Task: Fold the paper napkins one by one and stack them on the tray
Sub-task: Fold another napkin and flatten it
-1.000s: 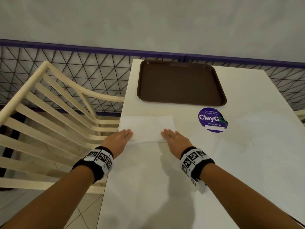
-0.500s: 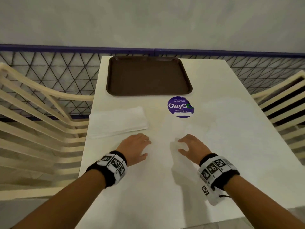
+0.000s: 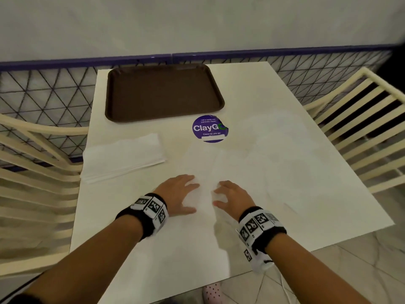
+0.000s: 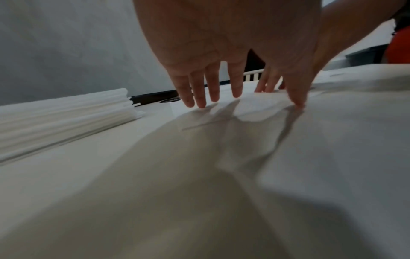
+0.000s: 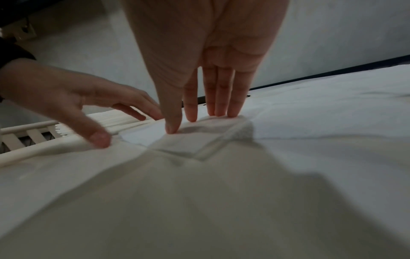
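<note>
One loose napkin (image 3: pixel 206 172) lies mid-table, pressed flat by two hands: left hand (image 3: pixel 177 194) and right hand (image 3: pixel 232 197), fingers spread, nothing gripped. One napkin stack (image 3: pixel 122 156) beyond-left, long axis left-right. One tray (image 3: pixel 164 93) farthest, holding nothing.

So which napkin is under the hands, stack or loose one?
The loose napkin, spread mid-table; both hands press it. The stack sits untouched at the left edge.
</note>
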Demonstrator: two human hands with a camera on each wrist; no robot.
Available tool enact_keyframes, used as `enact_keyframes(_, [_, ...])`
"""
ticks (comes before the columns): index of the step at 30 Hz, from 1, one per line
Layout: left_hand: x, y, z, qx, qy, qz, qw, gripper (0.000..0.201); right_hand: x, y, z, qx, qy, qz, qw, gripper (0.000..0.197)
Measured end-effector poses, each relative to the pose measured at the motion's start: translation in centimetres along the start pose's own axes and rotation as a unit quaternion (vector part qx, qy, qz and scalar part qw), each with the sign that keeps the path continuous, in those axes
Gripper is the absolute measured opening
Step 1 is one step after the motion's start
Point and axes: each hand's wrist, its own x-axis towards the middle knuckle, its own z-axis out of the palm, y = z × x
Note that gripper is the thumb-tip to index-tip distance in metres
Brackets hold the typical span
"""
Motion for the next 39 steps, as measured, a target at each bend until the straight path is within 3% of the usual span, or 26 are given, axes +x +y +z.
enact_keyframes(2, [-0.1, -0.1, 0.3, 0.043, 0.03, 0.045, 0.998, 0.062, -0.1, 0.1, -0.1, 0.004, -0.001, -0.006, 1.0, 0.043])
enact_keyframes(5, [0.1, 0.8, -0.7, 0.068, 0.042, 0.062, 0.995, 0.041, -0.3, 0.2, -0.2, 0.015, -0.006, -0.006, 1.0, 0.044])
enact_keyframes(8, [0.5, 1.2, -1.2, 0.128, 0.004, 0.057, 0.99, 0.059, -0.3, 0.4, -0.2, 0.034, -0.004, 0.002, 0.999, 0.044])
enact_keyframes(10, [0.7, 1.0, -1.8, 0.101, 0.029, 0.054, 0.993, 0.065, -0.3, 0.4, -0.3, 0.046, -0.002, 0.009, 0.999, 0.047])
enact_keyframes(14, [0.5, 0.2, -1.8, 0.092, -0.055, 0.007, 0.994, 0.052, -0.9, 0.1, -0.8, 0.029, -0.039, 0.024, 0.998, 0.069])
enact_keyframes(18, [0.5, 0.2, -3.3, 0.081, -0.002, 0.002, 0.997, 0.049, -1.5, -0.3, -0.9, -0.05, -0.041, 0.0, 0.998, 0.095])
enact_keyframes(19, [0.4, 0.3, -3.7, 0.076, 0.006, -0.003, 0.997, 0.047, -1.4, -0.2, -0.9, -0.07, -0.029, -0.009, 0.997, 0.091])
enact_keyframes(21, [0.2, 0.2, -4.5, 0.075, 0.103, 0.039, 0.991, 0.034, -1.0, -0.3, -1.1, -0.116, -0.007, -0.03, 0.993, 0.07])
enact_keyframes(23, [-1.0, 0.4, -5.4, 0.103, 0.113, 0.064, 0.986, 0.031, -0.6, -0.5, -1.6, -0.144, 0.007, -0.055, 0.988, 0.055])
enact_keyframes(26, [-3.4, 0.6, -4.6, 0.089, 0.144, 0.05, 0.984, 0.037, -0.4, -1.0, -2.1, -0.151, -0.006, -0.123, 0.981, 0.053])
enact_keyframes(31, [-8.8, 1.5, -2.1, -0.06, 0.05, -0.067, 0.995, 0.055, -0.3, -2.2, -0.6, -0.145, -0.107, -0.226, 0.957, 0.053])
enact_keyframes(36, [-13.0, 2.0, 0.6, -0.167, 0.005, -0.199, 0.966, 0.011, -0.2, -4.0, 1.3, -0.078, -0.161, -0.229, 0.957, 0.037])
enact_keyframes(39, [-14.3, 1.7, 1.9, -0.267, 0.015, -0.281, 0.922, 0.014, -0.1, -4.7, 1.5, -0.048, -0.158, -0.224, 0.96, 0.028])
